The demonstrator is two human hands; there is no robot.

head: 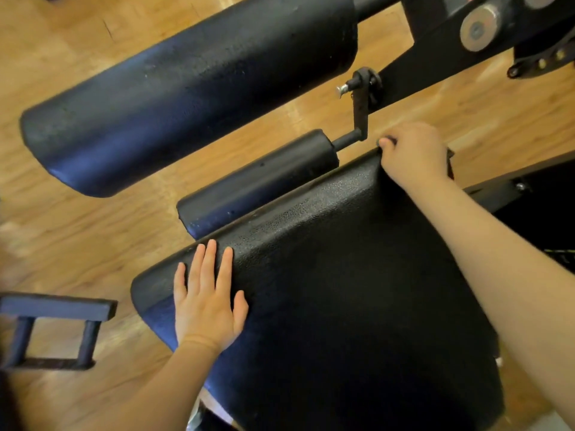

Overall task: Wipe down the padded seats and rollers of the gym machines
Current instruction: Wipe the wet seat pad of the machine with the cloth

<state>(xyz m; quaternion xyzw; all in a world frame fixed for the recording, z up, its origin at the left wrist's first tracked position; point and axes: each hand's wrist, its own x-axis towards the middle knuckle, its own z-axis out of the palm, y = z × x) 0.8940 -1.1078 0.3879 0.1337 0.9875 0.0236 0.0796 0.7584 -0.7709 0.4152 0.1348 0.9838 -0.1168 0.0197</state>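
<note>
Nearest to us is the padded seat (357, 290), black and grainy, which fills the lower right part of the view. Our left hand (207, 303) lies flat on it near its left edge, the fingers straight and a little spread, the palm pressing the pad. Our right hand (413, 154) is at the far right corner of the seat, and its grip is curled over the far edge; it seems to pinch something small and dark there (we cannot tell what it is). Just beyond the far edge lies the small roller (258, 181), nearly touching the seat, on a thin metal crank (361, 110). Farther away, and apart from it, is the large roller (186, 98), also black. Under all of this is the wooden floor (77, 228). At the left edge of the view we see a dark metal frame (53, 331) on the floor.
</note>
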